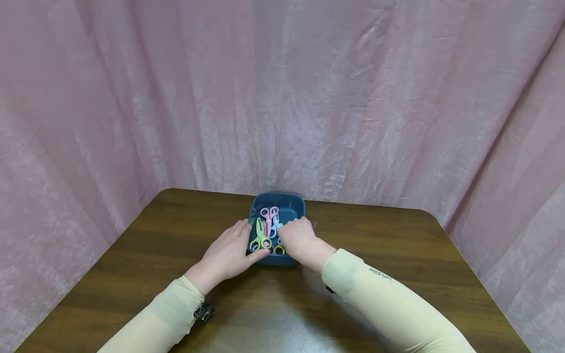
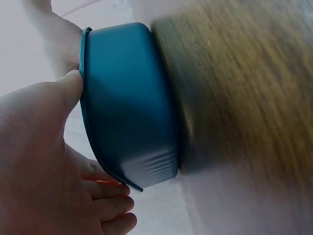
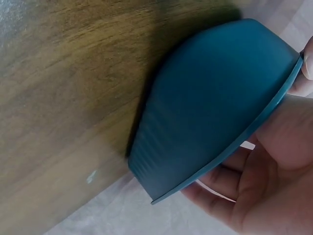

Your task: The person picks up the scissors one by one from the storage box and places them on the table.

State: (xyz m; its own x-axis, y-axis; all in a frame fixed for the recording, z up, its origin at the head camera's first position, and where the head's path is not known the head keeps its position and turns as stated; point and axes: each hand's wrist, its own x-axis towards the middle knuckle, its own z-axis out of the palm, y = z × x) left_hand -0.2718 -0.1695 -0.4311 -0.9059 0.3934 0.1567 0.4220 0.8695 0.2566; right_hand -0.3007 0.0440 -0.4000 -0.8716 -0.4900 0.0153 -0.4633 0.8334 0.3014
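Observation:
A dark blue-green plastic basin (image 1: 275, 261) stands on the table, holding several pairs of scissors. Among them are light green scissors (image 1: 259, 228), pink scissors (image 1: 269, 223) and light blue scissors (image 1: 275, 227); a yellow handle (image 1: 275, 249) shows near the front. My left hand (image 1: 228, 251) rests against the basin's left rim, fingers extended and thumb over the front corner. My right hand (image 1: 302, 241) reaches over the right side, its fingers bent down inside. In the right wrist view the rim and wall (image 3: 205, 112) hide its fingertips, so what they touch cannot be seen.
The basin sits near the far edge of a brown wooden table (image 1: 375, 235). Behind the table and at both sides hangs a pink curtain (image 1: 300, 98). A small black device (image 1: 204, 312) is strapped at the left wrist.

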